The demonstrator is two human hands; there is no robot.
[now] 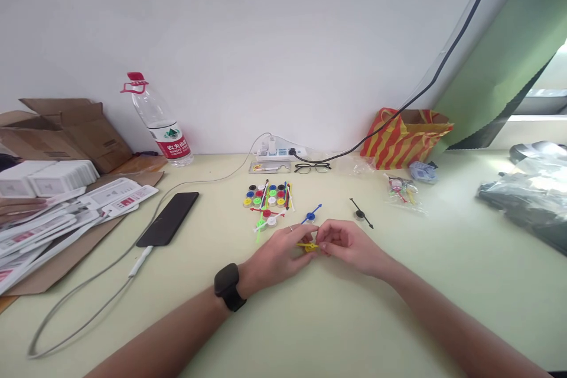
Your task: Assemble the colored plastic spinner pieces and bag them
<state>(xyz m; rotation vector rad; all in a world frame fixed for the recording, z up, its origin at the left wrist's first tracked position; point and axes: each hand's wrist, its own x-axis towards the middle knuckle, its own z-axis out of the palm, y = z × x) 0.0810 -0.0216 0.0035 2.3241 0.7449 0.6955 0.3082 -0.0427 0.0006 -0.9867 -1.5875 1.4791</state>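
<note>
Rm, home/ofc unclear: desk (pixel 336 331), pwr strip (pixel 281 155), curtain (pixel 491 74)

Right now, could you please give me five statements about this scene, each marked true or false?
1. The left hand and right hand meet at the yellow spinner. True.
2. The phone has a cable at one end. True.
3. Both wrists are bare. False: a black watch is on the left wrist.
4. The black spinner is right of the blue spinner. True.
5. Nothing striped is visible. False: a red-and-yellow bag stands near the wall.
</note>
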